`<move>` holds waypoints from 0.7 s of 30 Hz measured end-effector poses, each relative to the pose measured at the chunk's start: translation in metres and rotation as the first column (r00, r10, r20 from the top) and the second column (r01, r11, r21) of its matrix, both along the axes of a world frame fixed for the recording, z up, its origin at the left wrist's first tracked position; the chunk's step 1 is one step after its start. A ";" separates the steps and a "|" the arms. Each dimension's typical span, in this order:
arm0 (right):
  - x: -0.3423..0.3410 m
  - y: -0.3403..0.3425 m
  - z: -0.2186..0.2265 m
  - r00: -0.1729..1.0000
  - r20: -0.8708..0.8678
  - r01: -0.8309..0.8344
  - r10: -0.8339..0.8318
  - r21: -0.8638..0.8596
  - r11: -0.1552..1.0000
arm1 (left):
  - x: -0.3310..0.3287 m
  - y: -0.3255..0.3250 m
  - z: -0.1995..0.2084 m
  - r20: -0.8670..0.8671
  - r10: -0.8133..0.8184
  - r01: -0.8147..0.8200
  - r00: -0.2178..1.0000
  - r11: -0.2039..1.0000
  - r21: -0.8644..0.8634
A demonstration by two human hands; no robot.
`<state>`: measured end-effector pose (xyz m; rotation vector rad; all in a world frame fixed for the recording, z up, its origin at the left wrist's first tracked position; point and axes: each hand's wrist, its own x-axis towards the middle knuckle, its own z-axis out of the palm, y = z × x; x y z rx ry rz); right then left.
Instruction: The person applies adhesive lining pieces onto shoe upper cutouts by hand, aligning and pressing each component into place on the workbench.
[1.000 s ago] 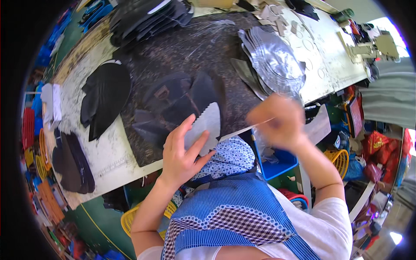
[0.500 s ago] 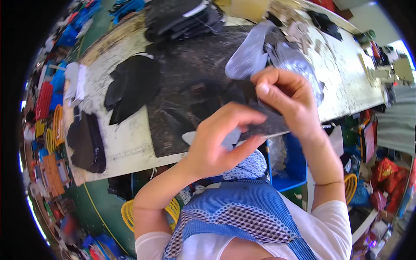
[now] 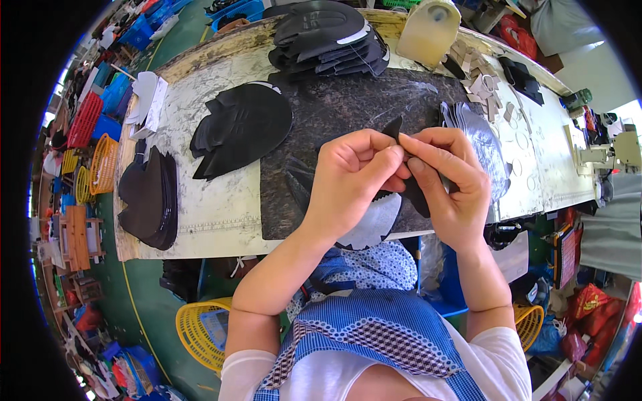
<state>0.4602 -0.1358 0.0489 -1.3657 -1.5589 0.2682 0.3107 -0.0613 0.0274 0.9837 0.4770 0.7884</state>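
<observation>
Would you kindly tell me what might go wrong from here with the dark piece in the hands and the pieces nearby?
The dark piece is pinched by the left hand and the right hand, so it might slip or crease. The pale grey toothed piece appears right by the near edge of the white table and could perhaps be brushed off. The shiny grey stack shows just beyond the right hand and may be nudged askew.

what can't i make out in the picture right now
Head view: the pinched part of the black piece, covered by the fingers of the left hand and right hand.
Head view: the upper part of the grey piece, behind the left hand.
Head view: part of the shiny stack, behind the right hand.
Head view: the far-left clutter, too small.
</observation>
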 end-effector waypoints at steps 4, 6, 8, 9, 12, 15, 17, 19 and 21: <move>-0.004 -0.002 -0.001 0.993 -0.122 -0.008 0.006 -0.022 1.000 | 0.001 -0.001 -0.003 0.022 0.005 -0.005 1.000 1.000 0.004; -0.005 -0.004 0.001 0.916 -0.399 -0.059 -0.034 -0.217 0.974 | 0.004 -0.004 -0.007 0.027 0.062 -0.062 0.998 0.998 0.019; -0.001 -0.005 -0.001 0.804 -0.595 -0.145 -0.022 -0.232 0.962 | 0.005 -0.006 -0.010 0.039 0.053 -0.055 0.998 0.997 0.050; 0.002 -0.005 -0.002 0.651 -0.759 -0.240 -0.014 -0.223 0.945 | 0.006 -0.008 -0.011 0.053 0.051 -0.055 0.997 0.995 0.080; 0.010 -0.007 -0.003 0.778 -0.625 -0.175 -0.067 -0.317 0.932 | 0.016 -0.020 -0.026 -0.043 0.198 -0.159 0.979 0.881 0.446; 0.033 0.011 -0.021 0.483 -0.862 -0.334 -0.156 -0.346 0.877 | 0.017 -0.017 -0.031 -0.093 0.087 -0.032 0.992 0.878 0.477; 0.040 0.003 -0.020 0.482 -0.861 -0.395 -0.163 -0.380 0.837 | -0.001 -0.002 -0.019 -0.174 -0.106 0.161 0.979 0.924 0.346; 0.039 -0.007 0.000 0.581 -0.811 -0.441 -0.077 -0.392 0.807 | -0.008 0.014 0.013 -0.164 0.110 0.060 0.980 0.625 0.779; 0.036 -0.019 0.005 0.597 -0.801 -0.555 0.052 -0.365 0.748 | -0.002 0.023 0.052 -0.183 0.264 0.213 0.947 -0.091 0.973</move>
